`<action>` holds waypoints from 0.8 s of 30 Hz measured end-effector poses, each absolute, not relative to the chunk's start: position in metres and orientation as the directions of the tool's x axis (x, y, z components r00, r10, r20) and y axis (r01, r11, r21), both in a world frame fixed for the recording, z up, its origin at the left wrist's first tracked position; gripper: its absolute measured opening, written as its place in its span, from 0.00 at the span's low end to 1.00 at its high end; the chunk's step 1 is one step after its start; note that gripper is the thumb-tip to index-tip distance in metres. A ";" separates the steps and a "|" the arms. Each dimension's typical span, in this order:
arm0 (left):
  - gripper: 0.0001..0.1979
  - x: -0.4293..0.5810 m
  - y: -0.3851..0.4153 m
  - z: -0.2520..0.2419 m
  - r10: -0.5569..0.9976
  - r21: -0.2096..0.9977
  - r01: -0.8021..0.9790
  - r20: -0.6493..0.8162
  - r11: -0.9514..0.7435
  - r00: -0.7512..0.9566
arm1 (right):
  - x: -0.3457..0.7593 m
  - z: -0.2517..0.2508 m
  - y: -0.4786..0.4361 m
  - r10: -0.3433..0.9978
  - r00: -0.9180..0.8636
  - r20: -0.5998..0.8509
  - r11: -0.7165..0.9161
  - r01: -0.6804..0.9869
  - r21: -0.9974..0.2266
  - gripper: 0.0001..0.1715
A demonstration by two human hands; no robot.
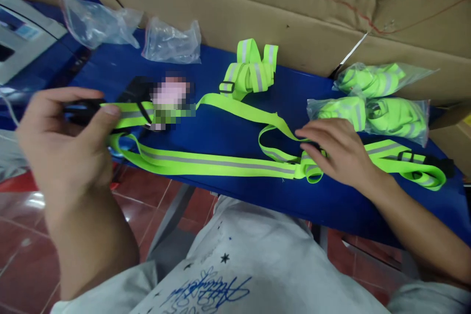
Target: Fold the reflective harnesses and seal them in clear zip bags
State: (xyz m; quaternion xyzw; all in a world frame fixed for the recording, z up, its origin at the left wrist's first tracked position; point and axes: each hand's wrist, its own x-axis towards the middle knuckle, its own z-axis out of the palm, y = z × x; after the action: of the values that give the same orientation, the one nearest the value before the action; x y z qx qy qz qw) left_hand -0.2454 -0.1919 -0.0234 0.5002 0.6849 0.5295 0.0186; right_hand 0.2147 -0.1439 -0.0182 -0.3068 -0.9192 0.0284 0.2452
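Note:
My left hand pinches one end of a neon-yellow reflective strap with a grey stripe, where black fittings show between thumb and fingers. From there the strap runs in two lengths across to my right hand. The fingers of that hand are closed on gathered folds of the strap, and partly hide them. More strap with a black buckle lies to the right of this hand. A folded bundle of the same strap rests farther back.
Two clear plastic bags lie at the back left of the blue table. Bagged yellow straps are at the right, against cardboard. A pixelated patch hides something near my left hand. A grey device stands far left.

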 end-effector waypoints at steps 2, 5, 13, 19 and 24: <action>0.22 -0.219 -0.190 -0.021 0.691 0.686 0.719 0.573 -0.112 -0.440 | 0.225 -0.012 -0.161 0.497 -0.793 0.353 0.867 0.465 -0.178 0.17; 0.16 -0.182 -0.189 -0.009 0.745 0.554 0.794 0.634 -0.249 -0.209 | 0.250 -0.004 -0.180 0.556 -0.775 0.301 0.831 0.529 -0.172 0.20; 0.21 -0.096 -0.183 -0.003 0.648 0.152 0.658 0.434 -0.738 0.626 | 0.277 -0.018 -0.232 0.775 -0.507 0.378 0.609 0.758 -0.234 0.20; 0.41 -0.045 -0.192 -0.036 0.517 -0.049 0.525 0.112 -0.850 0.848 | 0.257 -0.052 -0.251 0.878 -0.376 0.296 0.463 0.824 -0.326 0.33; 0.35 -0.056 -0.186 -0.037 0.550 -0.031 0.555 0.099 -0.831 0.829 | 0.276 -0.055 -0.244 0.929 -0.304 0.212 0.346 0.917 -0.200 0.35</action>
State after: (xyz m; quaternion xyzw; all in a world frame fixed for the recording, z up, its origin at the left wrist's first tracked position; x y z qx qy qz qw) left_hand -0.0562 -0.1861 -0.0368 0.9559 0.2890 0.0429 -0.0292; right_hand 0.2758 -0.2439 -0.0548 -0.5715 -0.8072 0.0205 0.1459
